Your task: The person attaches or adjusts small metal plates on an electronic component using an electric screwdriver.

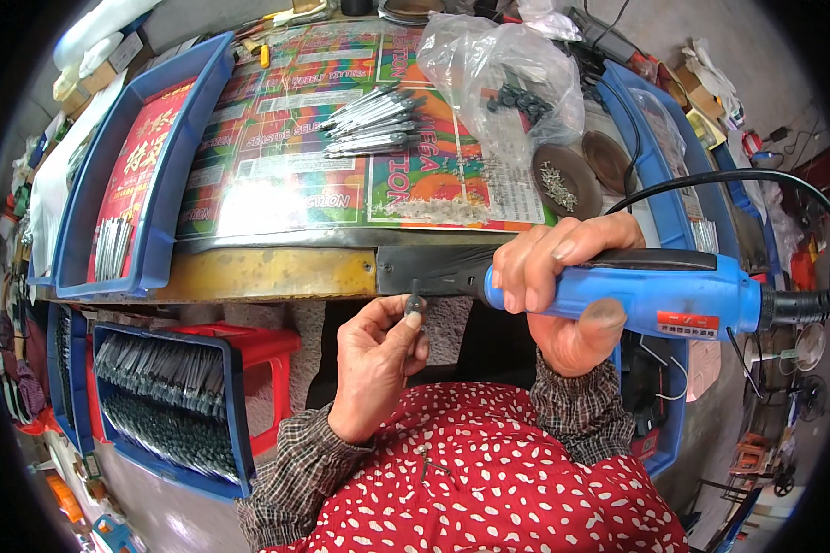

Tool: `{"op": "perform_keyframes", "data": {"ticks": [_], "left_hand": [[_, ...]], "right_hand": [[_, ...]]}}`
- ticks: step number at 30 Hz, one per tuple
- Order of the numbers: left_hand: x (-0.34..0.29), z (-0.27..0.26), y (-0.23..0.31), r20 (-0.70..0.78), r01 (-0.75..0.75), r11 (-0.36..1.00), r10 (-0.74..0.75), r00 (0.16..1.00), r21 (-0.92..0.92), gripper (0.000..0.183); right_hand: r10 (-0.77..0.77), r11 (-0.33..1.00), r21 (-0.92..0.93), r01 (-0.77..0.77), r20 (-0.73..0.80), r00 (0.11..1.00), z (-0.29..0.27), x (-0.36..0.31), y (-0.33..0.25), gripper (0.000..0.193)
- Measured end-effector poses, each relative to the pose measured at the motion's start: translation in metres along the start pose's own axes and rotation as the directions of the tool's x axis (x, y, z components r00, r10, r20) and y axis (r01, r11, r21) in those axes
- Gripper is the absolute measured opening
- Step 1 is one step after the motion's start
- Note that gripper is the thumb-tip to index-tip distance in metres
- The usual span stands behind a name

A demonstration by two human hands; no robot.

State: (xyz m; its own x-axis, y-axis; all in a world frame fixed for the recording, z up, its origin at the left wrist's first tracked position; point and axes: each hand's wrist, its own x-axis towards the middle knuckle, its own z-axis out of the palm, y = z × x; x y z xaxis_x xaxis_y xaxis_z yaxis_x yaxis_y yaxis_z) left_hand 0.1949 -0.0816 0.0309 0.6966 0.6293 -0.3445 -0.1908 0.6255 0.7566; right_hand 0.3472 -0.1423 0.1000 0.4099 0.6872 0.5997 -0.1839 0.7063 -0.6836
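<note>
A blue electric screwdriver (655, 288) lies level across the right side, with my right hand (563, 295) wrapped round its body. Its dark nose points left, over the table's front edge. My left hand (378, 359) pinches a small dark piece (416, 303) between thumb and fingers, just below the driver's tip. Fingers cover most of that piece, so its kind cannot be made out. Whether the tip touches it I cannot tell. On the table beyond lies a pile of slim silver metal parts (373, 124). A brown bowl (590, 205) of small screws (557, 184) stands at the right.
A clear plastic bag (470, 64) with dark pieces lies at the back. Blue trays flank the table, the left tray (161, 249) holding slim metal parts. Lower left, a blue crate (240, 415) full of dark-ended parts adjoins a red stool (272, 346). A black cable (738, 175) arches at right.
</note>
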Motion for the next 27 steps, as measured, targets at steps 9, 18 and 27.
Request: {"op": "perform_keyframes", "data": {"ticks": [9, 18, 27], "left_hand": [[0.007, 0.004, -0.004, 0.036, 0.124, 0.981, -0.120, 0.992, -0.148, 0.011], [0.010, 0.011, -0.010, -0.074, 0.052, 0.998, -0.054, 0.996, -0.031, 0.013], [0.011, 0.011, -0.011, -0.072, 0.029, 0.998, -0.033, 0.997, -0.059, 0.013]], "right_hand": [[0.003, 1.000, 0.001, -0.003, 0.117, 0.993, -0.004, 0.001, 0.005, 0.042], [0.068, 0.988, -0.148, -0.051, 0.107, 0.992, 0.003, 0.001, 0.003, 0.049], [0.084, 0.985, -0.159, -0.072, 0.074, 0.994, 0.007, 0.000, 0.005, 0.050]]}}
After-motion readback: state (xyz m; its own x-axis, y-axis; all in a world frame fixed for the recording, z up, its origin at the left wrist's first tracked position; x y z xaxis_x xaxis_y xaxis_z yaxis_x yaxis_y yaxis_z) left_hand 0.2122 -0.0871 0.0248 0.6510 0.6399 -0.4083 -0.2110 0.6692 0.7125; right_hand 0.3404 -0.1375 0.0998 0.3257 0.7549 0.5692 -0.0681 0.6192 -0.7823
